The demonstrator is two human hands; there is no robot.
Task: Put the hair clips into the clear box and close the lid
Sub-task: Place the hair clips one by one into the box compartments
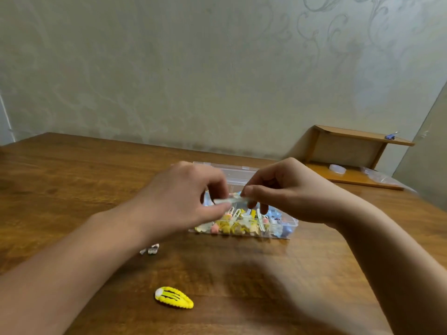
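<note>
Two hands on one item: your left hand (193, 197) and right hand (285, 192) each pinch an end of a pale, translucent slender hair clip (231, 201), fingers curled round it and clamped, held level directly above the open box, presumably so it drops inside rather than onto the wood. Below it sits the clear rectangular plastic box (291, 224), already well stocked with a jumble of small yellow, pink, white and blue hair clips (238, 224); its transparent hinged lid (232, 170) lies open toward the wall, so closing is not yet done. Still outside the box: one yellow oval snap clip with black stripes (174, 297) lying flat on the brown wooden table (72, 180) well in front of the box, and one small pale clip (150, 249) near your left forearm, too blurred to describe further. Both likely await collection. Further right, a low wooden shelf unit (350, 151) stands against the patterned wall.
</note>
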